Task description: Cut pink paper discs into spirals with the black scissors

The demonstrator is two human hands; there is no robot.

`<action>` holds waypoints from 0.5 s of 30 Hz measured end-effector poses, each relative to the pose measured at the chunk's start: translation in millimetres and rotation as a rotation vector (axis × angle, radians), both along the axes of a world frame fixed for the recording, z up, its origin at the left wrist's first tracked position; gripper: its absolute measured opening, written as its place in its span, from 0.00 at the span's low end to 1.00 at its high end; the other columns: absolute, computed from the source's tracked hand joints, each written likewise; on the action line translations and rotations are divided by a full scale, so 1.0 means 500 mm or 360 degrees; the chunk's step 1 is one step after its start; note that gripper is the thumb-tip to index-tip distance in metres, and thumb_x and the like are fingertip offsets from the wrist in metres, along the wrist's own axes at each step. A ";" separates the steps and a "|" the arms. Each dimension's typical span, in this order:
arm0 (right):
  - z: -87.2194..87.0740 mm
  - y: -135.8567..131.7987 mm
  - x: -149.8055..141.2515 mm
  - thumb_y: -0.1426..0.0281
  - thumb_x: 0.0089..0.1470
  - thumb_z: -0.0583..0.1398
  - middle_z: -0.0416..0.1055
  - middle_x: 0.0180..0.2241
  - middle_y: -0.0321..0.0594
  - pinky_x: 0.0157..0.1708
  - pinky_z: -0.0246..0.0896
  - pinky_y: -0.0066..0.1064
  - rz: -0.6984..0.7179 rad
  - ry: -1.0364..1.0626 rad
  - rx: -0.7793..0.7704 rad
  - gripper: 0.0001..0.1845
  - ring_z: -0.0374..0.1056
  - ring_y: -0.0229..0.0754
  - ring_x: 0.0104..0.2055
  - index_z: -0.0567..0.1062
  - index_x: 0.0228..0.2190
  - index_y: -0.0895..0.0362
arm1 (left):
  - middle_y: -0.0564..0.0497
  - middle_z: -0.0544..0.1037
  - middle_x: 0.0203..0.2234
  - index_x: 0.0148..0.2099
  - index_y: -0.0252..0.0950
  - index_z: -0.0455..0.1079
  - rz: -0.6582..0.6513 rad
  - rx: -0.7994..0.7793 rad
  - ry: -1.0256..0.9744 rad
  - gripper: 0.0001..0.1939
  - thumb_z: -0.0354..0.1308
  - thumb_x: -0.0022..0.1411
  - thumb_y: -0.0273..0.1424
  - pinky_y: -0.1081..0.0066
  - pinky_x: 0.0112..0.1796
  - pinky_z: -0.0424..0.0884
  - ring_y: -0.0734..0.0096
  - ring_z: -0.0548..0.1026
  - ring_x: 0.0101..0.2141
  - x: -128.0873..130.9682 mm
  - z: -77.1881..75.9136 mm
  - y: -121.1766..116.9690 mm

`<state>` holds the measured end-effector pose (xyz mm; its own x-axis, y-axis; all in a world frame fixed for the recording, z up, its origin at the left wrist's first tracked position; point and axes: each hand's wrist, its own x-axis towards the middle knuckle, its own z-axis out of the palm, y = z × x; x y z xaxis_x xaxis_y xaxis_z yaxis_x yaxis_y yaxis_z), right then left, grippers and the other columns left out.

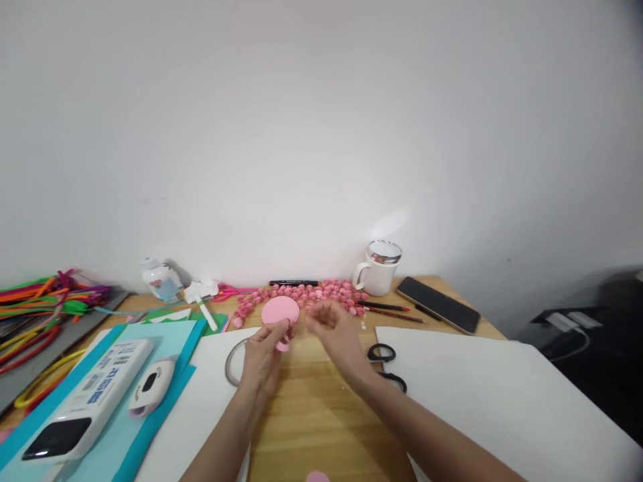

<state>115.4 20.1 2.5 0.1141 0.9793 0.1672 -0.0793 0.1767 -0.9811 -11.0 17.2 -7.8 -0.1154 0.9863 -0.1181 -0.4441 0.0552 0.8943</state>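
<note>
My left hand pinches a round pink paper disc between thumb and fingers, above the wooden table. A smaller bit of pink shows just under those fingers; whether it belongs to the disc I cannot tell. Close by on the right, my right hand is raised with its fingers curled together, slightly apart from the disc. Anything between its fingertips is too small or blurred to make out. Behind both hands lies a heap of small pink rolled paper pieces. Black-handled scissors rest beside my right wrist, their blades hidden.
A white mug, a phone and pencils lie at the back right. White sheets flank the table middle. On the left are a white device, a smaller one, a bottle and colourful pipe cleaners.
</note>
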 end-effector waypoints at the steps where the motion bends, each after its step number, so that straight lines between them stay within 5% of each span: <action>1: -0.012 -0.009 -0.011 0.71 0.37 0.63 0.71 0.25 0.37 0.32 0.64 0.31 0.0154 0.0043 -0.0072 0.09 0.68 0.40 0.28 0.68 0.23 0.58 | 0.53 0.71 0.15 0.13 0.32 0.67 0.0005 -0.0023 -0.0038 0.13 0.66 0.38 0.31 0.75 0.30 0.65 0.75 0.69 0.24 0.000 0.000 0.000; 8: -0.042 -0.042 -0.065 0.78 0.30 0.63 0.71 0.25 0.35 0.31 0.65 0.29 0.0341 0.0311 -0.0203 0.15 0.69 0.39 0.27 0.67 0.25 0.57 | 0.55 0.70 0.13 0.18 0.31 0.69 0.0009 -0.0150 -0.0145 0.10 0.67 0.37 0.30 0.76 0.23 0.63 0.78 0.66 0.18 0.002 -0.001 -0.004; 15: -0.055 -0.038 -0.031 0.68 0.44 0.61 0.73 0.26 0.39 0.32 0.65 0.31 0.0215 -0.0013 0.0035 0.07 0.68 0.40 0.29 0.75 0.26 0.59 | 0.48 0.77 0.21 0.23 0.30 0.73 -0.0023 -0.0111 -0.0146 0.08 0.67 0.38 0.29 0.74 0.31 0.67 0.70 0.73 0.27 0.003 -0.006 -0.001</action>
<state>99.9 1.2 -25.1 -0.0203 0.9817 0.1891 -0.0961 0.1863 -0.9778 -9.6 16.8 -10.9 -0.0868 0.9768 -0.1959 -0.5228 0.1227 0.8435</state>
